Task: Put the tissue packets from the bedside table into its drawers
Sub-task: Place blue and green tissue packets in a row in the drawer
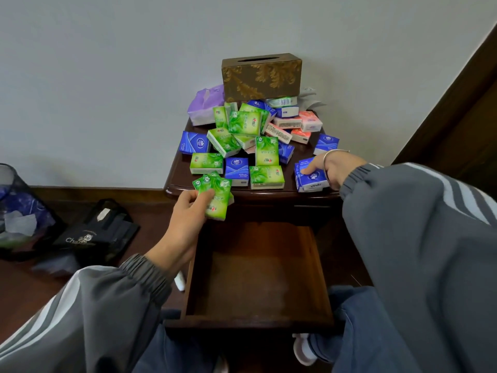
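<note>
A dark wooden bedside table (177,181) carries a heap of several green, blue and pink tissue packets (243,122). Its top drawer (258,267) is pulled out towards me and holds nothing. My left hand (188,208) grips a few green packets (216,195) just off the table's front left edge, above the drawer's far left corner. My right hand (332,168) is closed on a small stack of blue packets (310,179) that rests on the table's front right corner.
A brown and gold tissue box (261,76) stands at the back of the table against the wall, with a purple pack (204,103) to its left. On the floor to the left are a black bag (99,235) and a mesh bin (13,208). A dark wooden bed frame (457,103) rises on the right.
</note>
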